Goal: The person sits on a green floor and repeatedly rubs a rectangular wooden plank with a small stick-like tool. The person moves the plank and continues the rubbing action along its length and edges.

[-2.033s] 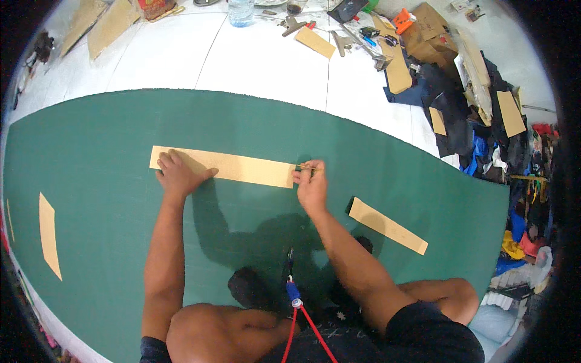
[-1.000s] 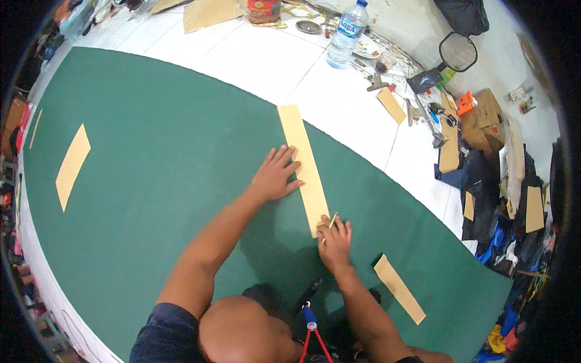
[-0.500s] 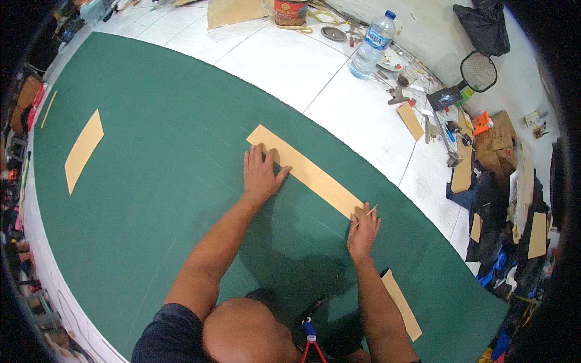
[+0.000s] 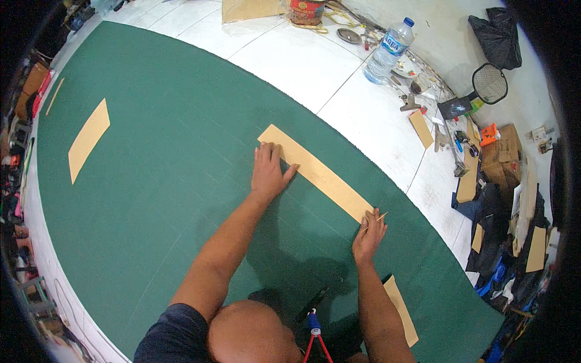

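Observation:
A long tan cardboard strip (image 4: pixel 321 175) lies slantwise on a big sheet of dark green fabric (image 4: pixel 181 199). My left hand (image 4: pixel 270 172) rests on the strip's near edge toward its far-left end, fingers stretched out and thumb spread. At the opposite end my right hand (image 4: pixel 369 239) touches the strip with its fingertips. A thin pale stick (image 4: pixel 382 217) is held between those fingers; its exact kind is too small to make out. Faint light lines run across the fabric around the strip.
Other tan pieces lie on the fabric: one at left (image 4: pixel 89 140), one beside my right forearm (image 4: pixel 400 311). Beyond the fabric's far edge stand a water bottle (image 4: pixel 389 51), a red tin (image 4: pixel 307 11) and loose tools. A racket-shaped swatter (image 4: pixel 489 83) leans near the wall.
The whole view has turned slightly. Both hands keep their places on the cardboard strip, and the right one still holds the thin stick.

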{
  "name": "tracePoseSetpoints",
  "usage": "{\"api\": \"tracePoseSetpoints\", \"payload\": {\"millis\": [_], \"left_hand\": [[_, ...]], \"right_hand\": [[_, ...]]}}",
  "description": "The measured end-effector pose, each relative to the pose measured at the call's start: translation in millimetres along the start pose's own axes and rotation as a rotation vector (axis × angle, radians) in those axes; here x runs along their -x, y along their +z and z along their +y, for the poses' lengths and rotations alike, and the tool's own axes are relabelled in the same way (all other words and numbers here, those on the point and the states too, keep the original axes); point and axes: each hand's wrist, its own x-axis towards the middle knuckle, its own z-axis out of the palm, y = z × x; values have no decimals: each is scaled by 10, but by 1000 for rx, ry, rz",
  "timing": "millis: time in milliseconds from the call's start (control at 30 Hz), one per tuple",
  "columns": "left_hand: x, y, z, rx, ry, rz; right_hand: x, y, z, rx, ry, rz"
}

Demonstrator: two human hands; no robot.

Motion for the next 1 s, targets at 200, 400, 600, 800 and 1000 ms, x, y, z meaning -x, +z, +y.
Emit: {"api": "tracePoseSetpoints", "payload": {"millis": [200, 400, 600, 800, 1000], "left_hand": [[0, -17, -9, 15, 23, 26], [4, -64, 11, 64, -3, -19], [4, -18, -37, 36, 16, 8], [11, 56, -87, -1, -34, -19], [-30, -27, 18, -3, 25, -23]], "right_hand": [[-8, 17, 13, 16, 21, -10], [-3, 54, 38, 34, -20, 23], [-20, -108, -26, 3, -12, 11], [-116, -318, 340, -125, 188, 117], [-31, -306, 219, 90, 212, 37]]}}
